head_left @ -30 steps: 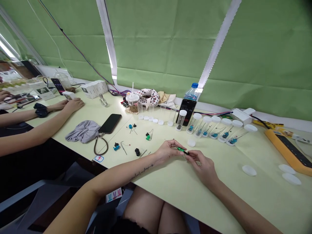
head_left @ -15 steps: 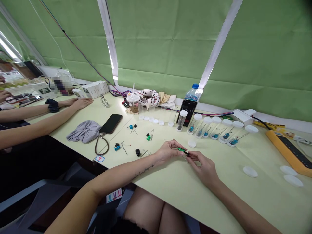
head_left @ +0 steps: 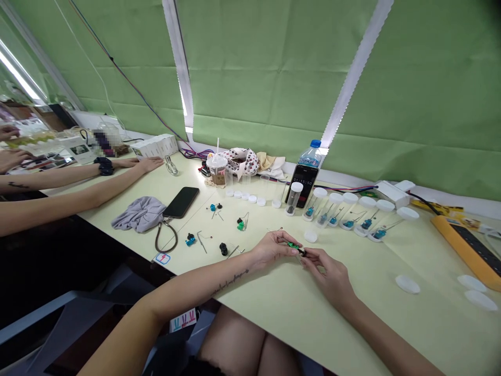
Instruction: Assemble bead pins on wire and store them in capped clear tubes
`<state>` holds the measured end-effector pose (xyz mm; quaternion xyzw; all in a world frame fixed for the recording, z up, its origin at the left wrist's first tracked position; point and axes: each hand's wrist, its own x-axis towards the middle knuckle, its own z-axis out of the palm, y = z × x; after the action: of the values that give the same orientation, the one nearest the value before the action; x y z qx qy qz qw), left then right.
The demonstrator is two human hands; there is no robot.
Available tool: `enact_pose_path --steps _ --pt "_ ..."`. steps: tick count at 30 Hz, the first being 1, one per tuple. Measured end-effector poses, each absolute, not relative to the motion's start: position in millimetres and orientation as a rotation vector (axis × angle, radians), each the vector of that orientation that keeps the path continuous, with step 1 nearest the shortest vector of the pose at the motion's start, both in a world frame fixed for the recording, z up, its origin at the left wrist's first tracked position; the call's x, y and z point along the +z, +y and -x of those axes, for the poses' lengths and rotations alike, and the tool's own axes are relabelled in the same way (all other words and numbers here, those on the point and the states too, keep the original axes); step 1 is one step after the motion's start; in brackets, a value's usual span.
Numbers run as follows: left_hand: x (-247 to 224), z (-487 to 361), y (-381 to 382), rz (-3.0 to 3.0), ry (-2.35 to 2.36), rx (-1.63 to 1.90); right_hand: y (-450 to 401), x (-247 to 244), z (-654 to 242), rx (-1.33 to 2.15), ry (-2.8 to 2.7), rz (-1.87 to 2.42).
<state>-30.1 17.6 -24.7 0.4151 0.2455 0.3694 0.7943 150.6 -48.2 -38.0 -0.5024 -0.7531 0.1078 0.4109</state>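
Observation:
My left hand pinches a small green-and-black part just above the table. From the other side, the fingertips of my right hand close on the black end of the same part. A thin metal piece seems to point down from between the hands; its details are too small to make out. Just beyond my fingers lies a white round cap. To the left are a green-and-black part, a blue-and-black part and a black knob-like piece, with thin bent metal rods near them.
Capped clear tubes holding blue parts stand behind my right hand. A phone showing a timer leans against a bottle. An orange power strip lies right. Left are a dark phone, a grey cloth and another person's arms.
The whole view has shifted slightly, so things appear a little lower and further right. Both hands keep hold of the green-and-black part, with only slight finger movement.

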Motion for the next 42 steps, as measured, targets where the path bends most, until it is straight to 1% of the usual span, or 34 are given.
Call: enact_pose_path --steps 25,33,42 --pt "-25.5 29.3 15.9 -0.887 0.568 0.815 -46.0 -40.8 -151.6 0.336 -1.89 1.289" --pt "-23.0 29.1 15.6 -0.872 0.572 0.808 -44.3 -33.2 -148.6 0.128 -1.978 1.183" --pt "-32.3 29.9 17.9 -0.895 0.522 0.804 -46.0 -41.2 -149.4 0.245 -1.886 1.289"
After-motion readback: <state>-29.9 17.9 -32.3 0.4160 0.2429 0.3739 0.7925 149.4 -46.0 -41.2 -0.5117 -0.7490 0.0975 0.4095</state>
